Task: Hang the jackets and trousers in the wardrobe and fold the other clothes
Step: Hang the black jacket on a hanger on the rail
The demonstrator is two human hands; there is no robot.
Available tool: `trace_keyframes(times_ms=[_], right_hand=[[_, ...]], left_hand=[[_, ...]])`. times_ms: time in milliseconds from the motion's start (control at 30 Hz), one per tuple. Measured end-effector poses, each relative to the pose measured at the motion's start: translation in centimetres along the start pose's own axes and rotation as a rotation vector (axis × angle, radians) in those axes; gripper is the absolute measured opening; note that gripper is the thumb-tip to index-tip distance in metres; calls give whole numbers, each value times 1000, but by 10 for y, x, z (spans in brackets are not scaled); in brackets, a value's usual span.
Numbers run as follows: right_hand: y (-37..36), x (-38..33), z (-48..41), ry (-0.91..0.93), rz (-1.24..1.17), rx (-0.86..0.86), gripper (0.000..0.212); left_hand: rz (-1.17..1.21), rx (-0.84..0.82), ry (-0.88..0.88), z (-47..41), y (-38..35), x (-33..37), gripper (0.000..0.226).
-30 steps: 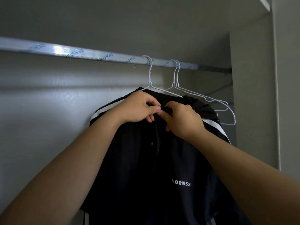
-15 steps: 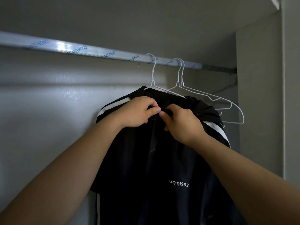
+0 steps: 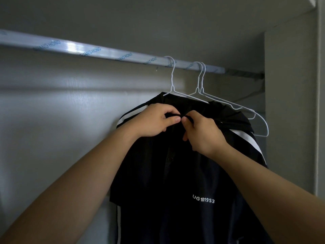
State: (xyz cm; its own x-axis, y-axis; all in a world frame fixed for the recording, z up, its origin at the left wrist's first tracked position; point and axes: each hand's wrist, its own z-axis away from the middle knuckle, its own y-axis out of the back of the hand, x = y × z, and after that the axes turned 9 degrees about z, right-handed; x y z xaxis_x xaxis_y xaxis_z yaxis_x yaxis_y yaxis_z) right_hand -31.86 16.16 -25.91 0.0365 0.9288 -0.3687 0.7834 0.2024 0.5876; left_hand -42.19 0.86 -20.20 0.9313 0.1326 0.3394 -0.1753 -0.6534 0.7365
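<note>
— Where was the jacket [image 3: 175, 173]?
— On a white hanger [image 3: 171, 76] hooked over the rail [image 3: 105, 53], hanging just below it. The left hand [image 3: 154, 121] and right hand [image 3: 204, 133] met at its neck, each pinching a dark front edge.
— Which step?
— Fastening the top, I'd judge. The next move needed both edges lined up and pressed shut.
— Anything unclear?
— The fastener was lost in dark cloth, and the hem was cut off. Two bare hangers [image 3: 260, 120] hung further right along the rail.
</note>
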Motion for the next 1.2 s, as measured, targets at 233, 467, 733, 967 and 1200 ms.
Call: trace_keyframes(times_ms=[233,467,733,967,1200], right_hand=[[-1,0,1,2,53,22,25],[-5,2,-1,-14,105,27,24],[-10,7,-1,-28,92,32,22],[-13,8,2,-32,87,50,20],[-20,8,16,-13,12,111,30]], left_hand=[[-74,47,-37,-1,-3,4,12],[-69,18,10,-4,0,4,10],[-65,-13,29,-6,1,5,7],[-234,46,-60,-6,-3,5,15],[-291,97,-59,-8,-9,5,4]])
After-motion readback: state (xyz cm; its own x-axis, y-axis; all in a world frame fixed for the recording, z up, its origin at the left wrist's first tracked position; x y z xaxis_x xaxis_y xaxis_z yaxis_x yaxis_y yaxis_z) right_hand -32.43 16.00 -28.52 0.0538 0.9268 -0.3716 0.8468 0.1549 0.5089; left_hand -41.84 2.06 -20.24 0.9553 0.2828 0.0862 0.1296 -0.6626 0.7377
